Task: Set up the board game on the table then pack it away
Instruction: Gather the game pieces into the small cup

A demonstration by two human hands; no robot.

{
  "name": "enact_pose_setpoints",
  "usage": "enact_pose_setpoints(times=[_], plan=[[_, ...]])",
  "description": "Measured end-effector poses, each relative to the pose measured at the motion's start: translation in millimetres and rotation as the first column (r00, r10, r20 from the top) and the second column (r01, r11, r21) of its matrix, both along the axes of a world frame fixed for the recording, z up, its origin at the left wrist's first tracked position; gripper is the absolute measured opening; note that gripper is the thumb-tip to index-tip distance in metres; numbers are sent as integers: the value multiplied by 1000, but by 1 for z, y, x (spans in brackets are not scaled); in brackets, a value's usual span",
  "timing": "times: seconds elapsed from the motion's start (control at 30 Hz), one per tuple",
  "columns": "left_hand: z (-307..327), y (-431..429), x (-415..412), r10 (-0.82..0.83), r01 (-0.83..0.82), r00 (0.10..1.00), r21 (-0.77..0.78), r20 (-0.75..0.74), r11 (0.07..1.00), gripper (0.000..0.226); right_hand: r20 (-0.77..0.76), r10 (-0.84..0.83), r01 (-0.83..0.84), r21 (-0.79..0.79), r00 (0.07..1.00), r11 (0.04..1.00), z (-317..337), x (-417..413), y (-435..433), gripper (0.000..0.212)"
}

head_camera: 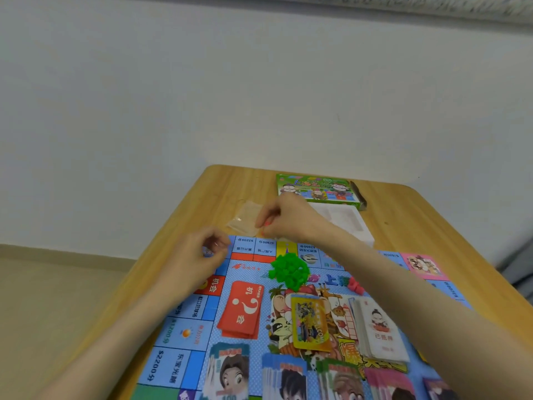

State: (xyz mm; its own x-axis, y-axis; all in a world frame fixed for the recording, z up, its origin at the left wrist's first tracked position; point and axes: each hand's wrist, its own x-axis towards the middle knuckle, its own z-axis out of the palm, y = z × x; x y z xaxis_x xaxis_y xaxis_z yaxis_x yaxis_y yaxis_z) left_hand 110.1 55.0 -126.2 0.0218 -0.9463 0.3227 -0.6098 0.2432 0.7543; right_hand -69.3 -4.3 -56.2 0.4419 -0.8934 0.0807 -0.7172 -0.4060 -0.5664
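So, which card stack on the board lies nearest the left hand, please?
The red stack with the white question mark; the gold stack and white stack lie further right.

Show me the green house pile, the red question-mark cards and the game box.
green house pile point(288, 271), head view, middle of the heap.
red question-mark cards point(240, 308), head view, face of the top card.
game box point(317, 190), head view, printed lid.

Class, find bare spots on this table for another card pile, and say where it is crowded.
Free: bare table wood at the far left corner, bordered by game box and clear bag; also wood right of the white tray. Crowded: the board, middle and near edge, under green houses and card piles.
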Motion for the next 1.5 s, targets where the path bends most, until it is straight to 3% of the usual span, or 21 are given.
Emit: enact_pose_setpoints(times=[0.2,0.37,0.53,0.73,0.83,1.0,1.07,1.2,1.5], plan=[[8,5,-5,-8,-3,996,134,85,991,19,-27,171,-166,125,985,978,-25,30,20,20],[6,2,-6,-10,-12,984,120,178,993,10,34,137,-140,118,990,983,-34,30,19,22],[1,-1,-7,5,-26,985,119,174,993,9,58,85,-89,68,995,994,-43,31,17,24],[-3,-4,-8,-4,-9,995,130,103,992,29,42,81,-83,30,996,996,-41,30,16,22],[-4,-6,-9,-13,2,997,136,77,991,27,105,23,-21,-22,994,1000,-30,24,8,24],[-4,-6,-8,-6,-8,996,157,94,988,25,181,-238,276,-228,954,934,-23,-4,-28,29],[-4,-7,-8,-6,-9,996,163,90,987,26,88,-291,304,-243,953,921,-29,-16,-39,33],[-4,-7,-7,-16,2,997,183,75,983,24,-182,-208,182,-151,961,972,-41,-25,-45,36],[-4,-6,-7,-26,11,996,188,80,982,24,-189,-195,167,-155,963,974,-34,-27,-39,33]])
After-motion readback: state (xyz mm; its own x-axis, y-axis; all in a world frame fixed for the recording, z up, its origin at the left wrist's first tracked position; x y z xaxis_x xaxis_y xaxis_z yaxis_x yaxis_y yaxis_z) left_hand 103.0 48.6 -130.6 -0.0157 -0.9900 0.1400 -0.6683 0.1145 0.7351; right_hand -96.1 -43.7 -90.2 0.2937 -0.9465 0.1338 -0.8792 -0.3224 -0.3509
